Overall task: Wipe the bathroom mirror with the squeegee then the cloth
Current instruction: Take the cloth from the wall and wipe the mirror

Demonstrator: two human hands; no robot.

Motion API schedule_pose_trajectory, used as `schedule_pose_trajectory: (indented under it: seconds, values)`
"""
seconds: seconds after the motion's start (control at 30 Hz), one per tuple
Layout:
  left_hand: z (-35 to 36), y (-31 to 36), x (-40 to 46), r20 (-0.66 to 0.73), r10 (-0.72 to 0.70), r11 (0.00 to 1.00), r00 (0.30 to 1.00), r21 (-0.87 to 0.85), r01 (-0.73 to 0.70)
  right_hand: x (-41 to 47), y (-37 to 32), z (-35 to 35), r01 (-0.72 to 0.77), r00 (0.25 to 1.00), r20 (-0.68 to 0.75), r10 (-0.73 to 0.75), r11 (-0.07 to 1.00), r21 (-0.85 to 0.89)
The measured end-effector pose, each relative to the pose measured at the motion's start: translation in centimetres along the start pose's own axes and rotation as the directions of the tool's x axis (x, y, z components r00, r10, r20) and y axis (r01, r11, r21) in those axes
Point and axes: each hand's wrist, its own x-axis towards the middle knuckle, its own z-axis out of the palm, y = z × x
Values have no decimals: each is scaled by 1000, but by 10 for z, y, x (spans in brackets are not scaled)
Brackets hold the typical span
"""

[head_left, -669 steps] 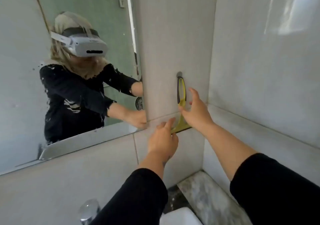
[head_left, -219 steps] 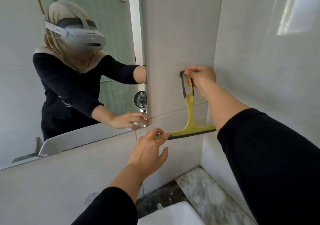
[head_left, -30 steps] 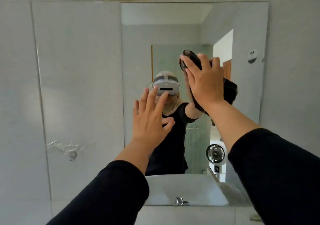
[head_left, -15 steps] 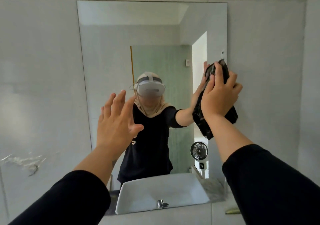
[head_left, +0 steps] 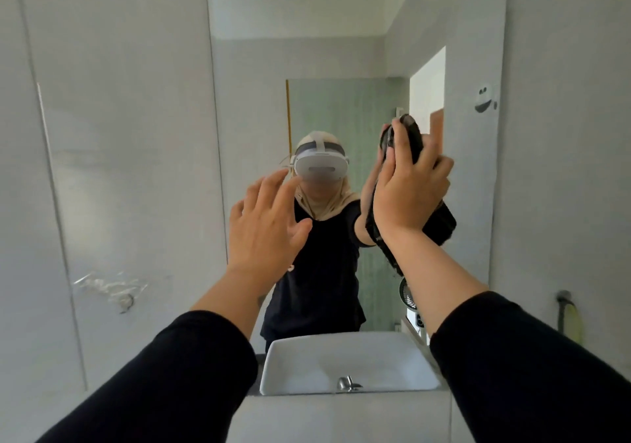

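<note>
Against the mirror [head_left: 307, 50], right of centre, a soft, light dark cloth [head_left: 440, 220] is pressed flat under the right hand [head_left: 409, 193], best bunched in the palm; the left hand [head_left: 264, 227] is held spread, empty.

rectangular wall mirror [head_left: 471, 203] sits centre on the tiled wall [head_left: 119, 135], upright. right hand [head_left: 408, 196] presses a dark folded cloth [head_left: 442, 220] against the glass, right of centre. left hand [head_left: 263, 234] is in front of the mirror's left part, fingers spread. yellow-green squeegee [head_left: 572, 323] hangs on wall, right of mirror's lower corner.
</note>
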Motion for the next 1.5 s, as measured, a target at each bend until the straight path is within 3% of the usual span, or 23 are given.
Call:
schedule_pose_trajectory:
  seconds: [0.17,0.43,0.7,0.87,1.0,1.17,1.33,1.5]
  values:
    - [-13,-31,-12,-35,-43,999,998,-21,42,-18,-53,10,222,966,127,-227,974,55]
    - [-31,-72,-20,-123,-109,994,986,-14,108,-62,-122,13,535,784,285,-552,833,141]
    - [-33,-68,-24,-120,-130,991,984,-46,125,-91,-94,12,689,645,305,-701,705,165]
    - [-22,-47,-19,-44,-5,1000,999,-30,3,-78,-36,-4,557,777,283,-562,824,106]
    - [-11,-29,-14,19,-6,1000,1000,-15,6,-60,12,-13,464,844,279,-458,885,46]
    - [3,-17,-13,90,-17,1000,996,-19,18,-52,68,-24,234,948,224,-225,972,-17]
    - [18,-14,-20,74,-23,1000,997,-10,24,-67,108,-29,34,990,137,-24,997,-75]
    - [22,-16,-22,51,-32,998,998,-47,34,-85,120,-31,-232,971,32,235,969,-90]
